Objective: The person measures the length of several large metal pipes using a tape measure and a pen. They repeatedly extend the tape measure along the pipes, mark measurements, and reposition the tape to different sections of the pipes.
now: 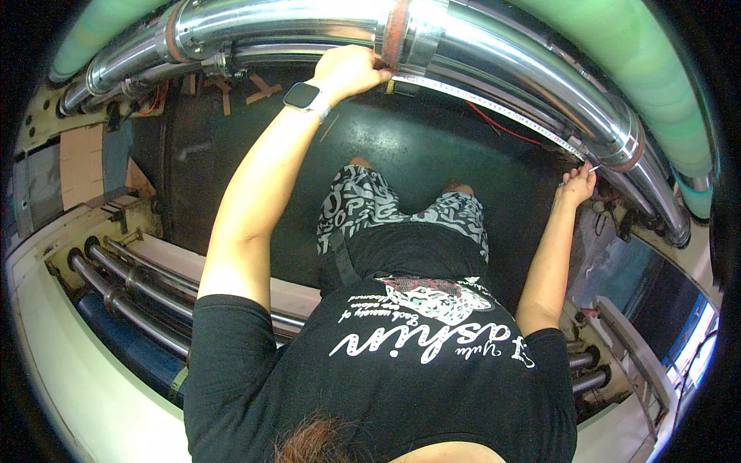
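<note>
A white tape measure (494, 105) is stretched along the underside of a large chrome roller (509, 65). My left hand (351, 71) is closed at the tape's left end, thumb pointing at it, next to a metal collar (417, 35) with a reddish-brown band. Part of those fingers is hidden against the roller. At the tape's right end, my right hand (577, 186) pinches it near another collar (631, 147). A thin pale stick-like thing shows at these fingertips, too small to name.
A green roller (648, 54) curves above the chrome one. Behind me several thinner metal rollers (139, 282) sit in a cream machine frame (93, 370). A dark floor plate (285, 193) lies below, with cardboard scraps (262, 89) and a red cable (502, 127).
</note>
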The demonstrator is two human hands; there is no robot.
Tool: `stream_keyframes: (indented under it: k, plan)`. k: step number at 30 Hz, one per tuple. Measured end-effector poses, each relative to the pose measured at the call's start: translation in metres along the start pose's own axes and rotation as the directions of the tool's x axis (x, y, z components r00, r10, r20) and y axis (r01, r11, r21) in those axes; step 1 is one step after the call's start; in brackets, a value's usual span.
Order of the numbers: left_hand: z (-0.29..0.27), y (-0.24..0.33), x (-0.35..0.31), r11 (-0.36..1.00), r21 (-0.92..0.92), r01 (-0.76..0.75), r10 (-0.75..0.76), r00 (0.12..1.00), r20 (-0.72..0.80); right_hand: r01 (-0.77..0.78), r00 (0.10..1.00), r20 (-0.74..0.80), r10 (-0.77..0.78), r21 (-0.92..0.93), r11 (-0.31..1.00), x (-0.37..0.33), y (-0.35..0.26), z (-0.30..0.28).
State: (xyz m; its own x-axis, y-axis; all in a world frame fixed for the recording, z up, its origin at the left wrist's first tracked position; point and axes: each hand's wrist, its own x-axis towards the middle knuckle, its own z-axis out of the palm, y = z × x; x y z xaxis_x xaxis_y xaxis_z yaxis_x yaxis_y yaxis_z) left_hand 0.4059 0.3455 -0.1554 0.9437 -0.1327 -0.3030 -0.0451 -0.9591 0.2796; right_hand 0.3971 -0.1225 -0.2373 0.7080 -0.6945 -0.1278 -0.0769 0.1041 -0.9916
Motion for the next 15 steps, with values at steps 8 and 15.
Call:
stream_keyframes:
  k: [8, 15]
  plan:
    - [0.006, -0.007, 0.002, 0.997, -0.056, -0.05, 0.048, 0.998, -0.043, -0.013, 1.0, 0.018, 0.013, -0.029, 0.999, -0.005, -0.007, 0.008]
    - [0.013, -0.009, 0.003, 0.971, -0.152, -0.185, 0.176, 0.982, -0.07, 0.113, 0.992, 0.067, -0.103, -0.178, 0.977, 0.039, 0.019, -0.016]
